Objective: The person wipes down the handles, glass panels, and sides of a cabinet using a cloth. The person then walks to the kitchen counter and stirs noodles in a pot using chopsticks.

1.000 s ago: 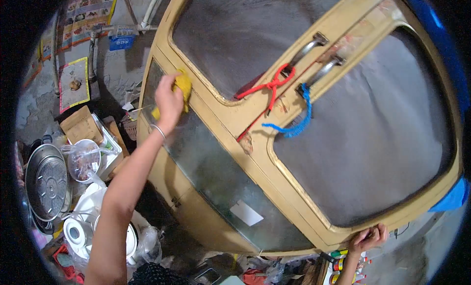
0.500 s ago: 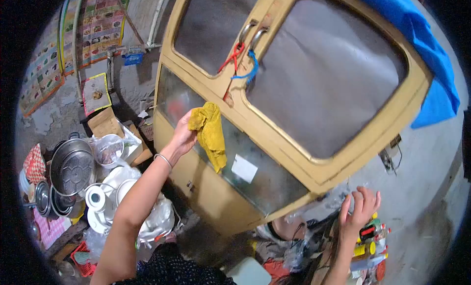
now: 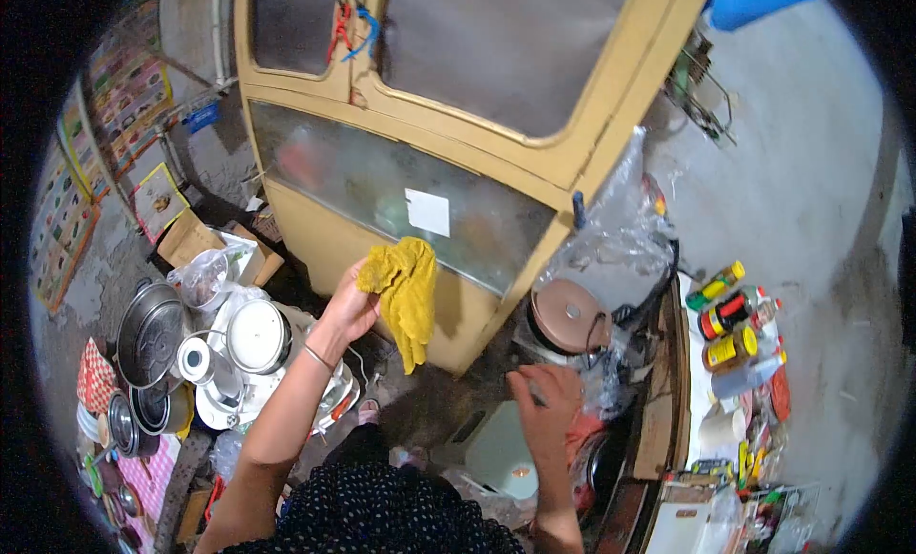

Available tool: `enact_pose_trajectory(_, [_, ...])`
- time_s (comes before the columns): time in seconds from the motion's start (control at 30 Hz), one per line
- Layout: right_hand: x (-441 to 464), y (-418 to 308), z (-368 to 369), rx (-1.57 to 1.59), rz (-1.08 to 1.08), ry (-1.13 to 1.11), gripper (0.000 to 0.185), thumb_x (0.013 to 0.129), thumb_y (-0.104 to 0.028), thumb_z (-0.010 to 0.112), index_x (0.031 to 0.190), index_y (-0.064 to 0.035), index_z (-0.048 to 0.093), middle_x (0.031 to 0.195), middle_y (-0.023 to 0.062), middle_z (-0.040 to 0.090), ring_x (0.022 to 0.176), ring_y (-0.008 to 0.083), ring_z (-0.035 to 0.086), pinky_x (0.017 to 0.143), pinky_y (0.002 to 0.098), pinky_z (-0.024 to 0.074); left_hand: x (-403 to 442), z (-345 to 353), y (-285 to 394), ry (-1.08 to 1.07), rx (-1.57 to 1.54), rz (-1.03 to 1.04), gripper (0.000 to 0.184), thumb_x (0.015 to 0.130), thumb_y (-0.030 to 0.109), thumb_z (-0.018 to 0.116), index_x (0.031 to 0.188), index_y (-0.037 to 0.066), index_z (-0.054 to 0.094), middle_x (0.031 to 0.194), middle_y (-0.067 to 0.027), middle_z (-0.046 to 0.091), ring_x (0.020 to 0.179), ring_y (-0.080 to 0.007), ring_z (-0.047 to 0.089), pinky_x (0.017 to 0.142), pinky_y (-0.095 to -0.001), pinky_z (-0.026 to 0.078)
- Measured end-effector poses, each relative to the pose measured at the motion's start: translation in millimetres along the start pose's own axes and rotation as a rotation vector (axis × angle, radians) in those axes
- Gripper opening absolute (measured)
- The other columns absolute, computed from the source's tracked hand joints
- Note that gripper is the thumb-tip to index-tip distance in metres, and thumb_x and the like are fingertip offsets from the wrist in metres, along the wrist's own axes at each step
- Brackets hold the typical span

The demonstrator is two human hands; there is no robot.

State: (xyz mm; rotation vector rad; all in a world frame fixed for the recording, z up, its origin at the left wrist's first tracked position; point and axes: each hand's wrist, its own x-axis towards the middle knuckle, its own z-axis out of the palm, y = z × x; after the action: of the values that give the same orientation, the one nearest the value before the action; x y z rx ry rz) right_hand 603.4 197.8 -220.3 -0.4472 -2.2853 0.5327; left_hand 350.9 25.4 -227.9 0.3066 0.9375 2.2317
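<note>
My left hand [image 3: 351,301] grips a yellow cloth [image 3: 405,296], which hangs down from the fingers in front of the cabinet's lower part. The tan cabinet [image 3: 334,229] has dark upper door panels and a glass strip [image 3: 353,172] with a white paper [image 3: 427,212] on it. Red cord [image 3: 340,34] and blue cord [image 3: 365,34] are tied at the door handles. My right hand [image 3: 549,401] is raised over the floor, right of the cloth, touching nothing visible; its fingers are bent and partly spread, with nothing seen in them.
Steel pots [image 3: 153,334], a white rice cooker [image 3: 258,336] and boxes are at the left. A pale green stool [image 3: 501,451] stands below my right hand. A brown-lidded pot [image 3: 571,315] sits beside the cabinet. Bottles [image 3: 730,349] and a white-topped shelf are at the right.
My left hand has come away from the glass with the cloth. My right hand has left the cabinet's edge and moved down and left. The view has turned downward to the right.
</note>
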Motion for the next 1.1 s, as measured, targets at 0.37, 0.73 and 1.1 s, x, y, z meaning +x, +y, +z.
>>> enact_pose_trajectory(0.37, [-47.0, -32.1, 72.8, 0.049, 0.356, 0.015, 0.034, 0.072, -0.022, 0.076, 0.097, -0.0006, 0.067, 0.102, 0.0135, 0.060, 0.094, 0.0299, 0.057, 0.084, 0.0393, 0.0437, -20.2, 19.8, -84.5, 0.144, 0.265, -0.381, 0.029, 0.091, 0.012, 0.056, 0.118, 0.000, 0.054, 0.108, -0.0098, 0.063, 0.098, -0.0215, 0.063, 0.086, -0.0342, 0.053])
enact_pose_trajectory(0.73, [-88.7, -19.9, 129.5, 0.157, 0.707, 0.023, 0.024, 0.080, -0.020, 0.068, 0.095, -0.0021, 0.068, 0.095, 0.0177, 0.059, 0.090, 0.0326, 0.057, 0.077, 0.0390, 0.0460, -38.6, -39.3, -95.0, -0.289, 0.956, -0.348, 0.042, 0.096, 0.031, 0.047, 0.123, -0.001, 0.055, 0.119, -0.0116, 0.059, 0.107, -0.0229, 0.055, 0.095, -0.0352, 0.040])
enact_pose_trajectory(1.1, [-149.8, -29.3, 102.8, 0.058, 1.102, 0.424, 0.021, 0.078, -0.021, 0.071, 0.088, -0.0027, 0.069, 0.087, 0.0157, 0.060, 0.079, 0.0290, 0.060, 0.071, 0.0363, 0.0475, -72.0, -20.2, -148.3, -0.819, 0.792, -0.692, 0.040, 0.096, 0.020, 0.048, 0.128, -0.005, 0.049, 0.128, -0.0131, 0.052, 0.116, -0.0211, 0.049, 0.099, -0.0319, 0.037])
